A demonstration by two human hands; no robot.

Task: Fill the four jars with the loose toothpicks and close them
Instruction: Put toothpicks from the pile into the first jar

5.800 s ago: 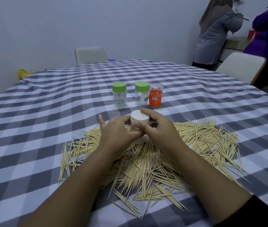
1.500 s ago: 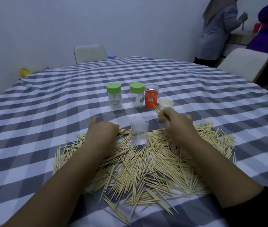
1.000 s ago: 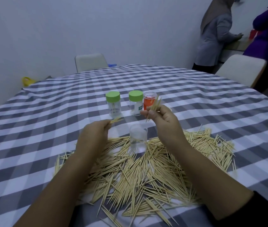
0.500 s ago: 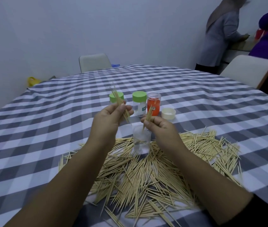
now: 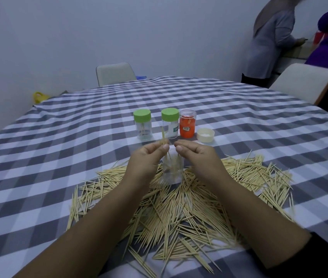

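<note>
An open clear jar stands at the far edge of a wide pile of loose toothpicks on the checked tablecloth. My left hand pinches a small bunch of toothpicks over the jar mouth, their tips slanting down into it. My right hand hovers at the jar's right rim with fingers curled; no toothpick shows between them. Behind stand two green-lidded clear jars and an orange jar with a clear lid. A cream lid lies upside down to its right.
Two pale chairs stand at the table, one at the far side and one at the right. Two people stand at a counter in the back right corner. A yellow object lies on the floor at the left.
Both hands have come down over the open jar. The toothpicks my right hand held upright are no longer in its fingers; my left hand's bunch now slants into the jar.
</note>
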